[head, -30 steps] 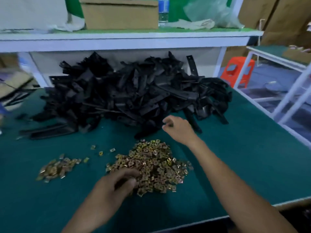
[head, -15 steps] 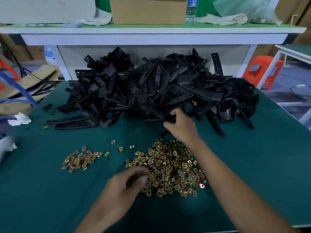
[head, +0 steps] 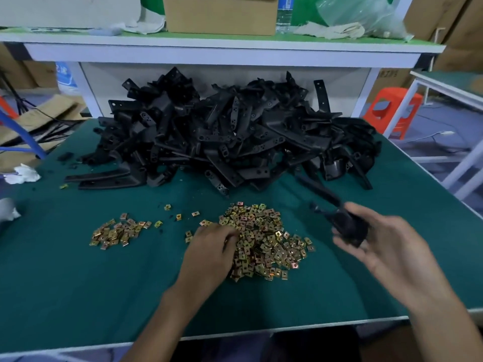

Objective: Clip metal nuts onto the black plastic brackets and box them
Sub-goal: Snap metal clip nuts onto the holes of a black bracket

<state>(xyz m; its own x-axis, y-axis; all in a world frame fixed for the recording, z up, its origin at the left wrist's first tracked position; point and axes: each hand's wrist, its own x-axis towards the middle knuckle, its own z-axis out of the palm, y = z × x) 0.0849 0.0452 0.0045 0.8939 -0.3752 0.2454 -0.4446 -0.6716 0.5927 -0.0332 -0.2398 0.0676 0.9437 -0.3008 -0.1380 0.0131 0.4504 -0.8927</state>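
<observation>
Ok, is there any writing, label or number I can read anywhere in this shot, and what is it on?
Nothing is clear enough to quote.
Blue label behind the left table leg: pale characters, too blurred to read.
Cardboard box at right, below the shelf: dark print, too blurred to read.
Bottle on the shelf: blue label, print too small.
Black brackets and metal nuts: no markings visible.

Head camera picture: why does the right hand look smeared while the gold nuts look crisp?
In the head view, the right hand and the black bracket it holds are smeared, probably motion blur; the nut pile is sharper; the wide lens slightly bows the shelf edge.
</observation>
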